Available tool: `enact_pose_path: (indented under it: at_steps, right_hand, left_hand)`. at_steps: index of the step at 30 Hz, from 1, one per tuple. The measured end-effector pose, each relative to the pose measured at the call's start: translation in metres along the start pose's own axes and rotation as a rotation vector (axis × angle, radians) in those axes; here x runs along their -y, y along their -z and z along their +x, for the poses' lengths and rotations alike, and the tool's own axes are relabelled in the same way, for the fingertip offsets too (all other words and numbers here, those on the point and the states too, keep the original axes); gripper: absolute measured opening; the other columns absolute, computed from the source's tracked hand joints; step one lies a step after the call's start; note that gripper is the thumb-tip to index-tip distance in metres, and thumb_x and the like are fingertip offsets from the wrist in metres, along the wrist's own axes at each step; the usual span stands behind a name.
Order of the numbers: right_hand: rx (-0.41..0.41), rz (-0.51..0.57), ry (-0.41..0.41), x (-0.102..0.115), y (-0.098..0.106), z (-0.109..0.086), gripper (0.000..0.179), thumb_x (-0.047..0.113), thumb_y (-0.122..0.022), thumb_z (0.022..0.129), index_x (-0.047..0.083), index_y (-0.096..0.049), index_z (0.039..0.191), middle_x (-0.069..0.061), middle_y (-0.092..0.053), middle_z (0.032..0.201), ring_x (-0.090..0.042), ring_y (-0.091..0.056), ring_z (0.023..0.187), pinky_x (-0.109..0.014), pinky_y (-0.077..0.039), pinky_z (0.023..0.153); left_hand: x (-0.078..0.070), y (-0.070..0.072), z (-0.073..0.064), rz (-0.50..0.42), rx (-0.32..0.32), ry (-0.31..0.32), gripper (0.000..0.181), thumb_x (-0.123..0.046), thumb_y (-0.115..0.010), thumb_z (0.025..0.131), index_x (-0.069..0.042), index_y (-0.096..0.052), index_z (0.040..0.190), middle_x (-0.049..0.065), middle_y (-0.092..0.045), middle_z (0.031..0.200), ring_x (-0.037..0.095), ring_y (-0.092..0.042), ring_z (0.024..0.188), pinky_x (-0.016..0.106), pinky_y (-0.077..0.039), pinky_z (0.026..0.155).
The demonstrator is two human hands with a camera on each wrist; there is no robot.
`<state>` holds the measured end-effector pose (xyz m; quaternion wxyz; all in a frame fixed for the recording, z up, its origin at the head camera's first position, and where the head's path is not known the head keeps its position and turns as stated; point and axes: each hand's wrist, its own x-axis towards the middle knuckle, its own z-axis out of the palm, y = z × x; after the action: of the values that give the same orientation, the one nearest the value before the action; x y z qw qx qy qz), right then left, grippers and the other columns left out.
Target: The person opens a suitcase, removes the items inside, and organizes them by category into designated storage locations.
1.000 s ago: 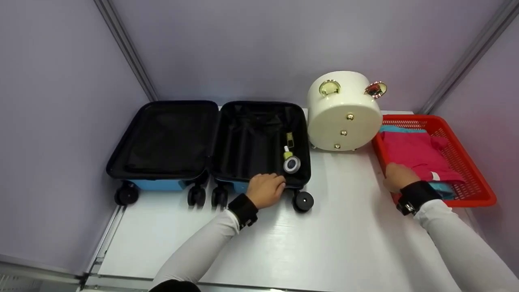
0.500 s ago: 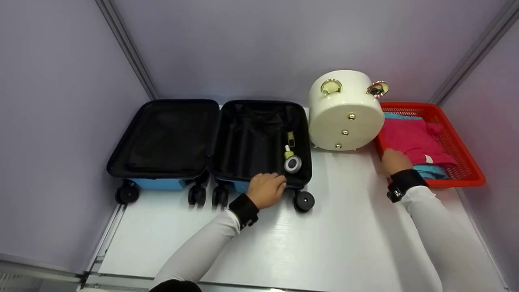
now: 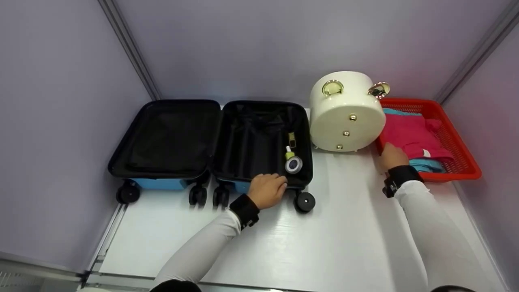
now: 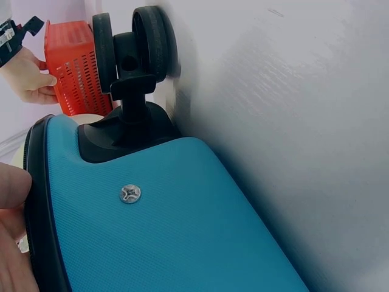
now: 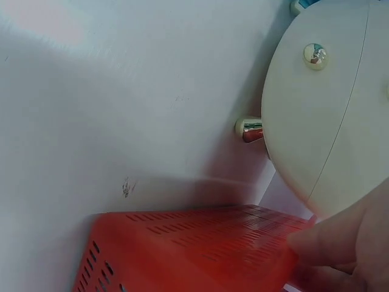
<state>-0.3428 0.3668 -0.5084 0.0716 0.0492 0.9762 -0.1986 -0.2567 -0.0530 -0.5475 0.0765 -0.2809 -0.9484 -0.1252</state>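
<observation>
Blue suitcase (image 3: 253, 158): spread flat, left and centre of the frame. Hard pressure on its near rim could, I judge, rock the right half. Wheel end points to the frame's bottom; each half's long axis runs up and down.

Red basket (image 3: 460, 142): right side of the frame. Shoved leftward, it would probably bump the white case (image 3: 344, 101). Its long axis seems to run top to bottom, slanting toward the lower right; the upper left corner is hidden.

White case: right of centre, upright. A knock could topple it, as its small feet (image 5: 249, 129) look like slight support.

Pink clothes (image 3: 413, 134): inside the basket; a one-sided lift could slide the pile.

Left hand (image 3: 267, 190): fingers hooked over the suitcase's near rim.

Right hand (image 3: 393, 157): thumb and fingers pinching the basket's left rim.

Tin (image 3: 293, 165), bottle (image 3: 289, 154): loose, suitcase's right half; any tilt might roll them.
</observation>
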Motion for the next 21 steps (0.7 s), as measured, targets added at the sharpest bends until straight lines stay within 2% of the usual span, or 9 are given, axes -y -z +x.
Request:
enact_pose_path:
  at_steps: [3,6,9,11,15,17,19,21]
  right_hand:
    - [0.008,0.028,-0.012,-0.002,0.000,0.000,0.048,0.008,-0.066,0.103,-0.019,-0.045,0.136,-0.043,-0.057,0.123,-0.056,-0.057,0.109,-0.069,-0.053,0.101]
    - [0.039,0.090,-0.053,-0.003,0.001,-0.003,0.051,0.010,-0.068,0.103,-0.015,-0.044,0.140,-0.039,-0.057,0.121,-0.052,-0.056,0.107,-0.060,-0.057,0.091]
    - [0.065,0.151,-0.102,-0.004,0.004,-0.006,0.056,0.012,-0.072,0.100,-0.011,-0.043,0.142,-0.035,-0.055,0.122,-0.050,-0.055,0.109,-0.054,-0.058,0.084]
    - [0.058,0.158,-0.103,-0.005,0.009,-0.007,0.058,0.011,-0.071,0.099,-0.012,-0.041,0.143,-0.036,-0.053,0.125,-0.052,-0.053,0.112,-0.059,-0.058,0.089]
    - [0.001,0.145,-0.078,-0.003,0.021,-0.007,0.067,0.009,-0.065,0.098,-0.017,-0.033,0.151,-0.040,-0.048,0.137,-0.057,-0.047,0.122,-0.073,-0.047,0.110]
    - [-0.040,0.153,-0.075,0.000,0.028,-0.006,0.071,0.010,-0.061,0.099,-0.017,-0.028,0.157,-0.042,-0.046,0.143,-0.058,-0.046,0.126,-0.076,-0.042,0.114]
    - [-0.083,0.179,-0.083,0.004,0.034,-0.005,0.077,0.009,-0.060,0.098,-0.014,-0.024,0.162,-0.042,-0.044,0.149,-0.060,-0.046,0.128,-0.078,-0.041,0.114]
    - [-0.130,0.202,-0.077,0.008,0.038,-0.004,0.079,0.010,-0.058,0.098,-0.011,-0.023,0.165,-0.042,-0.042,0.155,-0.060,-0.047,0.131,-0.078,-0.041,0.114]
  left_hand:
    - [-0.001,0.003,0.000,-0.008,0.023,0.007,0.027,-0.031,-0.054,0.113,-0.017,-0.077,0.112,0.004,-0.075,0.095,0.024,-0.071,0.083,0.040,-0.055,0.074]
    - [-0.004,0.009,0.003,-0.048,0.068,0.029,0.027,-0.029,-0.054,0.112,-0.016,-0.078,0.112,0.005,-0.075,0.096,0.025,-0.072,0.084,0.041,-0.056,0.075]
    - [-0.008,0.016,0.009,-0.142,0.125,0.093,0.026,-0.027,-0.057,0.110,-0.015,-0.080,0.111,0.006,-0.076,0.099,0.025,-0.073,0.086,0.043,-0.059,0.076]
    - [-0.011,0.021,0.015,-0.205,0.151,0.148,0.024,-0.025,-0.060,0.106,-0.015,-0.081,0.107,0.005,-0.076,0.098,0.023,-0.072,0.084,0.042,-0.059,0.073]
    - [-0.020,0.035,0.033,-0.293,0.132,0.224,0.019,-0.023,-0.064,0.099,-0.014,-0.079,0.092,0.003,-0.075,0.090,0.020,-0.067,0.074,0.038,-0.053,0.065]
    - [-0.025,0.042,0.045,-0.308,0.097,0.232,0.019,-0.025,-0.063,0.101,-0.014,-0.077,0.093,0.003,-0.076,0.091,0.021,-0.068,0.075,0.039,-0.054,0.065]
    - [-0.030,0.050,0.059,-0.329,0.062,0.238,0.021,-0.028,-0.064,0.104,-0.013,-0.078,0.103,0.004,-0.079,0.100,0.022,-0.073,0.084,0.040,-0.059,0.072]
    - [-0.034,0.058,0.074,-0.349,0.042,0.247,0.028,-0.032,-0.063,0.106,-0.014,-0.077,0.122,0.004,-0.080,0.117,0.024,-0.077,0.101,0.043,-0.062,0.085]
